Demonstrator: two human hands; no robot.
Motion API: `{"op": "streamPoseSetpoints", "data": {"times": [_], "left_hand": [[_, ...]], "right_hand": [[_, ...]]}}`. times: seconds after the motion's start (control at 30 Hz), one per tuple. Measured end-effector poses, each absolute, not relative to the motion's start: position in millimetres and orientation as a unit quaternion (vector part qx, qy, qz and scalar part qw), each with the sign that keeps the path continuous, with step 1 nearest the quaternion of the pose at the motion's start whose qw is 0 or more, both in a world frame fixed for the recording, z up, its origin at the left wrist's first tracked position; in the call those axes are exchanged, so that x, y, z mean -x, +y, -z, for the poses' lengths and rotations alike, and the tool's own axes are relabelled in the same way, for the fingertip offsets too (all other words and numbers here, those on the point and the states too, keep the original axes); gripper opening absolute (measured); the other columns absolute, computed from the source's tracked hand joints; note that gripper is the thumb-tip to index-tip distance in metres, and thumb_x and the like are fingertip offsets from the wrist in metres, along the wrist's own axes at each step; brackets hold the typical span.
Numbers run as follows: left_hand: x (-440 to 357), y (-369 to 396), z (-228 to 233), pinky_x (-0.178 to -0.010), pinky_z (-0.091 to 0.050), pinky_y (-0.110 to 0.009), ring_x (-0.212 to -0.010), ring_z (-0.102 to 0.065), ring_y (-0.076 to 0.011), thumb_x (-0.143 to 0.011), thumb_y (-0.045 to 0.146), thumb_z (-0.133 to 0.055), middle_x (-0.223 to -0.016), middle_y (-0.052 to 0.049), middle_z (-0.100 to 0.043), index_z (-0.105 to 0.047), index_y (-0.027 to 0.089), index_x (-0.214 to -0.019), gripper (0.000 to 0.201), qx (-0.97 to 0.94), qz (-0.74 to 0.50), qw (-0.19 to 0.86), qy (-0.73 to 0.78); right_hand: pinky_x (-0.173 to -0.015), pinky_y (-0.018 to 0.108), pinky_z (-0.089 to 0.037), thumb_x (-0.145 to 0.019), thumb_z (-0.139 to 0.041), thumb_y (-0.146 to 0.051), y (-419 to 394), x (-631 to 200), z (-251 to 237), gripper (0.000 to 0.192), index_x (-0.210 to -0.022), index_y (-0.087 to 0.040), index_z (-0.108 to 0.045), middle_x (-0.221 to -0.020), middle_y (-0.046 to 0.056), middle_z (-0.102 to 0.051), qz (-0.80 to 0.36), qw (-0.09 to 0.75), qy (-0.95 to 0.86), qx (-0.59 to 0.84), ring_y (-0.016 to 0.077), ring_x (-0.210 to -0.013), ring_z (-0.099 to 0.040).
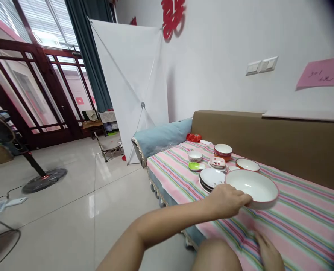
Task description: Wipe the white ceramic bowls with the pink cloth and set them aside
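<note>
My left hand grips the near rim of a large white bowl with a red edge, which sits on the striped cloth. My right hand rests flat on the cloth at the bottom of the view, fingers apart, holding nothing. Just beyond the bowl lies a stack of white plates. Farther back stand a red-rimmed bowl, a stacked red and white bowl, a small white bowl, a small patterned dish and a green dish.
The striped cloth covers a sofa-like seat with a brown back and a blue cushion. A white folding screen stands by the wall. A floor fan and a cable lie on the tiled floor at the left.
</note>
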State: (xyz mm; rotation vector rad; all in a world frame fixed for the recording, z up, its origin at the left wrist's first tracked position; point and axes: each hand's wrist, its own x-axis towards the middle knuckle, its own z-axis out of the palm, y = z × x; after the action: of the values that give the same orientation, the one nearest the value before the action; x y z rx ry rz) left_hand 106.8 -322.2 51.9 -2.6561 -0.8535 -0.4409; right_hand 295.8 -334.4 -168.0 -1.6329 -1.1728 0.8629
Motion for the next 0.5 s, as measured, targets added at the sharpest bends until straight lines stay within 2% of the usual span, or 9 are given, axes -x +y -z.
{"op": "streamPoseSetpoints", "data": {"times": [0.03, 0.13, 0.2, 0.3, 0.37, 0.43, 0.5], "left_hand": [[-118, -337, -44, -0.064, -0.043, -0.028, -0.074, -0.063, -0.0155, -0.085, 0.014, -0.045, -0.083, -0.002, -0.07, -0.06, 0.017, -0.095, 0.019, 0.929, 0.163, 0.152, -0.294], [-152, -365, -15, -0.061, -0.042, -0.029, -0.072, -0.063, -0.0166, -0.086, 0.018, -0.046, -0.081, -0.002, -0.07, -0.061, 0.017, -0.093, 0.016, 0.937, 0.173, 0.118, -0.281], [-173, -375, 2, -0.062, -0.043, -0.029, -0.074, -0.063, -0.0174, -0.084, 0.018, -0.047, -0.08, -0.002, -0.07, -0.061, 0.017, -0.091, 0.016, 0.948, 0.172, 0.08, -0.256], [-200, -382, 16, -0.07, -0.045, -0.028, -0.081, -0.064, -0.0186, -0.082, 0.014, -0.047, -0.083, -0.004, -0.07, -0.063, 0.017, -0.092, 0.019, 0.954, 0.162, 0.019, -0.252], [-217, -382, 21, -0.074, -0.046, -0.028, -0.083, -0.064, -0.0193, -0.083, 0.014, -0.046, -0.085, -0.005, -0.071, -0.065, 0.017, -0.091, 0.022, 0.955, 0.137, -0.017, -0.264], [-233, -380, 26, -0.08, -0.045, -0.028, -0.09, -0.064, -0.0197, -0.083, 0.016, -0.047, -0.09, -0.006, -0.071, -0.067, 0.019, -0.092, 0.022, 0.949, 0.104, -0.041, -0.294], [-246, -375, 33, -0.083, -0.045, -0.03, -0.091, -0.063, -0.0214, -0.084, 0.015, -0.047, -0.091, -0.009, -0.071, -0.068, 0.017, -0.091, 0.023, 0.954, 0.088, -0.051, -0.282]], "right_hand": [[-0.101, 0.049, -0.044, -0.075, -0.04, -0.058, -343, -304, 158, 0.065, -0.115, -0.012, -0.063, -0.121, 0.018, -0.062, -0.407, 0.489, -0.447, 0.629, 0.0361, -0.119, -0.054], [-0.084, 0.044, -0.056, -0.079, -0.034, -0.067, -375, -335, 125, 0.072, -0.134, -0.021, -0.047, -0.132, 0.014, -0.055, -0.501, 0.564, -0.348, 0.557, 0.0313, -0.104, -0.064], [-0.079, 0.043, -0.057, -0.08, -0.041, -0.065, -398, -361, 104, 0.069, -0.135, -0.025, -0.045, -0.136, 0.015, -0.052, -0.49, 0.607, -0.302, 0.549, 0.0305, -0.099, -0.066], [-0.071, 0.045, -0.057, -0.073, -0.06, -0.049, -428, -399, 85, 0.066, -0.132, -0.023, -0.048, -0.126, 0.018, -0.06, -0.478, 0.599, -0.263, 0.587, 0.0302, -0.082, -0.07], [-0.067, 0.041, -0.056, -0.072, -0.062, -0.041, -445, -422, 83, 0.06, -0.126, -0.02, -0.053, -0.12, 0.017, -0.063, -0.433, 0.585, -0.3, 0.617, 0.0283, -0.079, -0.07], [-0.066, 0.036, -0.054, -0.075, -0.058, -0.04, -459, -441, 89, 0.05, -0.117, -0.014, -0.058, -0.116, 0.018, -0.064, -0.333, 0.583, -0.324, 0.666, 0.0255, -0.081, -0.068], [-0.073, 0.032, -0.053, -0.082, -0.05, -0.032, -472, -455, 98, 0.039, -0.111, -0.009, -0.06, -0.119, 0.019, -0.062, -0.247, 0.572, -0.341, 0.704, 0.0218, -0.089, -0.066]]}}
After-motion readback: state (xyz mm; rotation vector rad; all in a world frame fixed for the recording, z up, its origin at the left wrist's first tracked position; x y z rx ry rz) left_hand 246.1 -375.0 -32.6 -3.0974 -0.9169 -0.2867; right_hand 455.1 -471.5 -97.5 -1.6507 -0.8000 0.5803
